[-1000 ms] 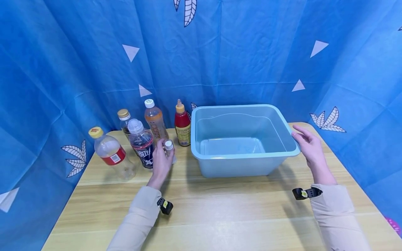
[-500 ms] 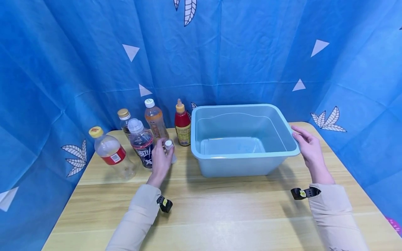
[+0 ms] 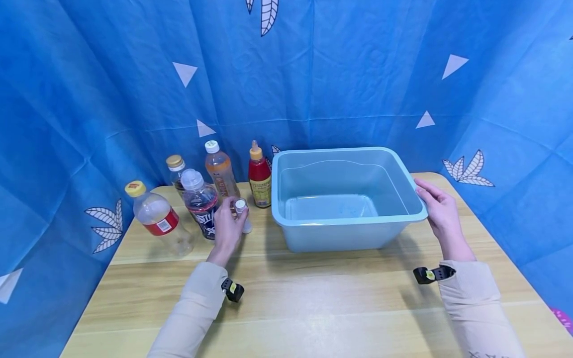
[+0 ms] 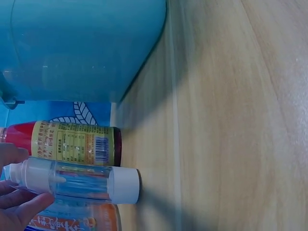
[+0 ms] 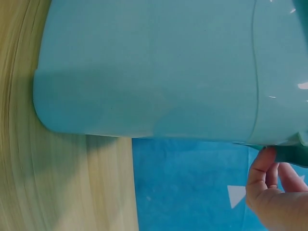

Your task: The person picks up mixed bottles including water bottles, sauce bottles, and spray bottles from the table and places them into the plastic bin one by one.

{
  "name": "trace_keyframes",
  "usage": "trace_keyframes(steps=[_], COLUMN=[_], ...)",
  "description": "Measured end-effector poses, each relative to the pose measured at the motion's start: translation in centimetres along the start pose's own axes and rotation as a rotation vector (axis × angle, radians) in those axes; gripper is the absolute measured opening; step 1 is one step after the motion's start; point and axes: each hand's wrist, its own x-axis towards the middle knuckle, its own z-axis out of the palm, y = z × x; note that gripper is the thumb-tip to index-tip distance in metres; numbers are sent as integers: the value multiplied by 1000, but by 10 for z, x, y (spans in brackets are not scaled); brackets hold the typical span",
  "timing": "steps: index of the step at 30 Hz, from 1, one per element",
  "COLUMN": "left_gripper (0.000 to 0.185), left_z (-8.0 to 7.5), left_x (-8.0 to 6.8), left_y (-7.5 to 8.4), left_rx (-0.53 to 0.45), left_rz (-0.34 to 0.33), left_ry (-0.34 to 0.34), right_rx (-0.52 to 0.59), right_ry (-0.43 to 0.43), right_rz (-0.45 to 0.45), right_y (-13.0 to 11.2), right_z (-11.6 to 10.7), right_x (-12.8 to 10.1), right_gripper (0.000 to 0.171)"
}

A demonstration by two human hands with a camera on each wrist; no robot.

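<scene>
My left hand pinches the top of a small clear bottle with a white cap and a white base. This bottle is upright; whether its base touches the table cannot be made out. Close by stand a dark-labelled drink bottle on the left, an orange drink bottle behind, and a red sauce bottle with a yellow cap. On the right, my right hand holds the rim of a light blue plastic basin, its fingers curled at the rim in the right wrist view.
A large bottle with a yellow cap and red label stands at the far left. Behind the dark-labelled bottle is a gold-capped bottle. A blue curtain hangs behind the wooden table.
Hardly anything differs. The left hand has shifted slightly to the left around the small bottle's top, and the right hand keeps its place at the basin rim.
</scene>
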Motion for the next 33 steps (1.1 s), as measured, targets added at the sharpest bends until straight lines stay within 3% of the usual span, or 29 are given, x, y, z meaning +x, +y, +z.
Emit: trace_keyframes(steps=[10, 21, 33], left_gripper=[33, 33, 36], left_z=[-12, -37, -62], left_x=[1, 6, 10], left_y=[17, 55, 97], left_rx=[-42, -52, -58], left_rz=[50, 130, 188], left_ry=[21, -20, -80], right_rx=[69, 7, 11], right_ry=[-21, -37, -66], right_rz=[19, 22, 20], right_y=[-1, -4, -4], right_z=[1, 0, -3], right_x=[1, 1, 2], right_gripper=[31, 42, 36])
